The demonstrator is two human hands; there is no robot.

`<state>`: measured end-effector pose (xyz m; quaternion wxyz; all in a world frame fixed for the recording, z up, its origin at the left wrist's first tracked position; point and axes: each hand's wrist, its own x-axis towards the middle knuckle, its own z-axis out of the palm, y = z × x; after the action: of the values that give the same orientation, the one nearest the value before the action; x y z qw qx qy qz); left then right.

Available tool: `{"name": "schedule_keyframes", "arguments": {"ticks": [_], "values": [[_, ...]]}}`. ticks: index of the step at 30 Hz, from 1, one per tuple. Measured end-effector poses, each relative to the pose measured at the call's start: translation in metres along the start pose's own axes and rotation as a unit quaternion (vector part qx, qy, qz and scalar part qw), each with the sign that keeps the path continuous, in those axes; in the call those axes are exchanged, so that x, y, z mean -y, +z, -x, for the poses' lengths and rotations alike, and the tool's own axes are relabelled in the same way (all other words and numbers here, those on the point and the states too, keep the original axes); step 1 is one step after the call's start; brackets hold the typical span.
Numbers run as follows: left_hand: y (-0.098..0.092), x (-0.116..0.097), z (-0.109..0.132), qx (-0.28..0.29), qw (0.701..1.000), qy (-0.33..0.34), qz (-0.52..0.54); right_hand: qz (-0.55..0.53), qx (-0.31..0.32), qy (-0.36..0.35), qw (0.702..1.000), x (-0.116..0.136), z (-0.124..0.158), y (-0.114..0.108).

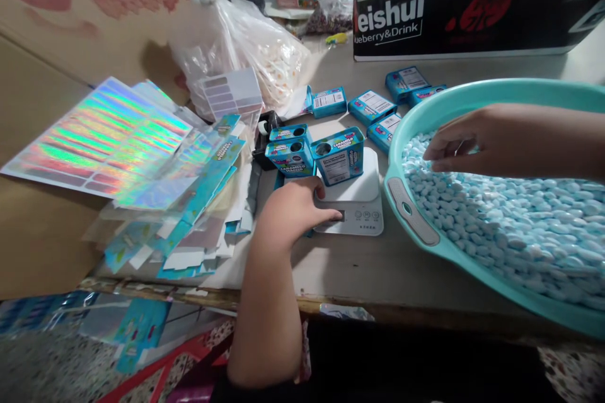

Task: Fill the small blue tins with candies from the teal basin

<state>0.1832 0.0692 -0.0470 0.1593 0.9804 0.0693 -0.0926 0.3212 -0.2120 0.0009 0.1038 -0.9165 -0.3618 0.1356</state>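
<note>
Standing near the scale's (371,173) far left corner, hole up, top running left to right, box (344,160) sits just beyond the nearer left hand's (300,204) spread fingers; right hand (466,138) curls over candies (520,220) inside the basin's (501,91) left edge, grip unclear.

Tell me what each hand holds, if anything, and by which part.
The left hand is at the left edge of the scale, any grip hidden. Whether the right hand, over the candies, holds any is unclear.

Head-worn view, forward and down, near tabletop (352,264)
</note>
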Motion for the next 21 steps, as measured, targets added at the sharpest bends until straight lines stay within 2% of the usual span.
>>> {"name": "schedule_keyframes", "arguments": {"ticks": [3, 8, 14, 21], "values": [[0.002, 0.001, -0.002, 0.004, 1.0, -0.014, -0.005, 0.003, 0.036, -0.009, 0.999, 0.002, -0.001, 0.0], [-0.002, 0.002, -0.001, -0.004, 0.996, -0.087, -0.015, 0.001, 0.037, -0.013, 0.999, -0.001, -0.003, 0.004], [0.004, -0.003, -0.001, -0.004, 0.999, -0.038, 0.003, 0.001, 0.049, -0.025, 0.998, -0.002, -0.002, 0.004], [-0.001, 0.009, -0.001, -0.039, 0.993, -0.112, -0.013, -0.012, 0.054, -0.001, 0.998, 0.008, 0.0, 0.001]]}}
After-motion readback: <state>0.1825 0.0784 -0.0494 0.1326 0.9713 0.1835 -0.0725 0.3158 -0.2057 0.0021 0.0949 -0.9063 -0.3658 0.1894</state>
